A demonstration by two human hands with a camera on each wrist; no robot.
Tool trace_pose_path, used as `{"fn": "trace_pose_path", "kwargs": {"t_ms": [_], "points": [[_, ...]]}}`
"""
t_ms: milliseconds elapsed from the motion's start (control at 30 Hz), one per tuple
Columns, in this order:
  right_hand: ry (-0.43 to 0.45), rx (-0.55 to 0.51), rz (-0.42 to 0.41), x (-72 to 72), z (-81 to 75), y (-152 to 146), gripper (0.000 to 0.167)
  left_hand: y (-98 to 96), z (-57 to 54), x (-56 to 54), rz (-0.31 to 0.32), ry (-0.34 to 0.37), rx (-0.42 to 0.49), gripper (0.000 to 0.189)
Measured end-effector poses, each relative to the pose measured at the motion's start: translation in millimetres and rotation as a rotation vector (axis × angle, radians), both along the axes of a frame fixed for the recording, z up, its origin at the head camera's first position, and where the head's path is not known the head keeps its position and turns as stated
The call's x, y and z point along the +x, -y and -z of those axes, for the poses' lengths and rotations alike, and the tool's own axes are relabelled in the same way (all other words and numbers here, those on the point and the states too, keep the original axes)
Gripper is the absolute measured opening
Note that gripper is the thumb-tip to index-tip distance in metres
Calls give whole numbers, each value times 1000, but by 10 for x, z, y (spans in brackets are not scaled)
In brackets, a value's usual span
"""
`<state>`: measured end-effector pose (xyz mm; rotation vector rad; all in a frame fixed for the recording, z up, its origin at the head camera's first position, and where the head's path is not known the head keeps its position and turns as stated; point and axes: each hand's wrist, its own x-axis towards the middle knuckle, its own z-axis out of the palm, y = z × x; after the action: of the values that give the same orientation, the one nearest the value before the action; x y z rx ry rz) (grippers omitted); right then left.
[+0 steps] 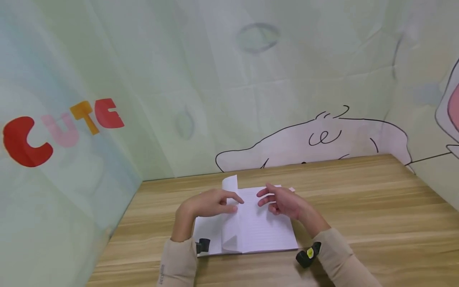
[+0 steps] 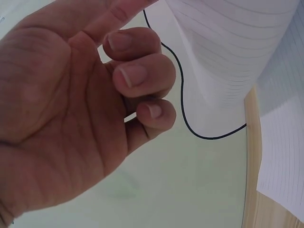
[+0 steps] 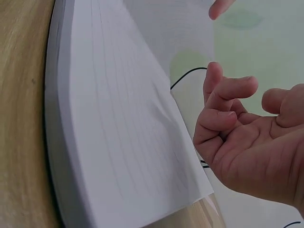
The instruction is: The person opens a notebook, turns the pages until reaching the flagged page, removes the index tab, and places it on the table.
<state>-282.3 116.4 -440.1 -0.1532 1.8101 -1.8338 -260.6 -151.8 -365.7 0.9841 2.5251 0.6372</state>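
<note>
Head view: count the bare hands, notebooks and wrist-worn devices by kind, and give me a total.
Bare left hand and bare right hand: 2
Open white notebook of lined paper: 1
Black left-wrist device and black-and-yellow right-wrist device: 2
Total: 5

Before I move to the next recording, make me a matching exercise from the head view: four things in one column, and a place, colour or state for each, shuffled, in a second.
Things
1. notebook
2. raised page
3. letter T
4. black device with a yellow mark

Places, colours, states
A. at the cuff of the right sleeve
B. orange, in a word on the wall
C. lying open on the wooden tabletop
D. standing up, its upper end curved

Pairs
1-C, 2-D, 3-B, 4-A
</note>
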Motion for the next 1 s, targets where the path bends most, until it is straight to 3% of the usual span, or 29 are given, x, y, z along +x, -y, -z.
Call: {"fn": "trace_pose_path", "kwargs": {"t_ms": [433,800,1000], "points": [[-11,42,23,-10,-3,5,46,192,-45,28,-123,4,-7,25],[-53,134,58,-4,-21,-63,48,300,-64,34,-130,-2,45,23],[-81,135,51,-14,-11,-98,49,372,-77,37,-130,-9,70,24]]}}
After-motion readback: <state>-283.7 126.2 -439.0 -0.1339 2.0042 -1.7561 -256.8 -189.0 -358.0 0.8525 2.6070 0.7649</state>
